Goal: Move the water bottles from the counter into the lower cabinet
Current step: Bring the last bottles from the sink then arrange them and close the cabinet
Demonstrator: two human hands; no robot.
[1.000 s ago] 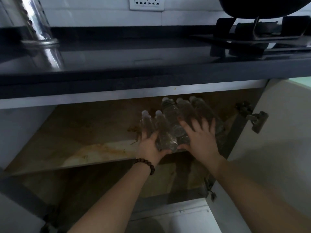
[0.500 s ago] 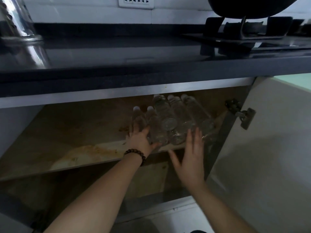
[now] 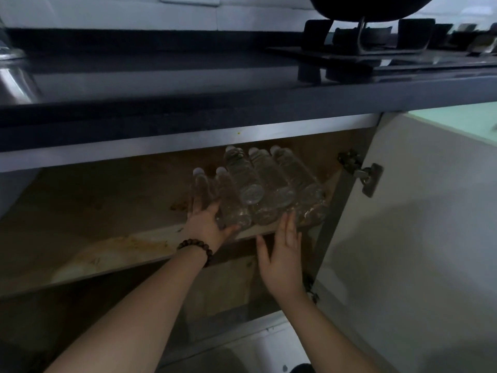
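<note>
Several clear water bottles (image 3: 258,189) lie stacked on their sides on the stained wooden shelf (image 3: 113,246) of the open lower cabinet, caps pointing inward, at the shelf's right end. My left hand (image 3: 207,224), with a bead bracelet on the wrist, rests flat against the leftmost bottles with fingers straight. My right hand (image 3: 282,254) hovers just in front of the shelf edge below the stack, fingers straight, its fingertips at the bottle bottoms.
The cabinet door (image 3: 408,238) stands open to the right with its hinge (image 3: 360,170) beside the bottles. The dark counter (image 3: 215,84) overhangs above, carrying a stove with a black pan (image 3: 363,12) at right and a shiny metal vessel (image 3: 10,57) at left.
My right hand has come off the top of the bottles and dropped back to the shelf edge. My left hand stays against the left bottles. The view has shifted closer.
</note>
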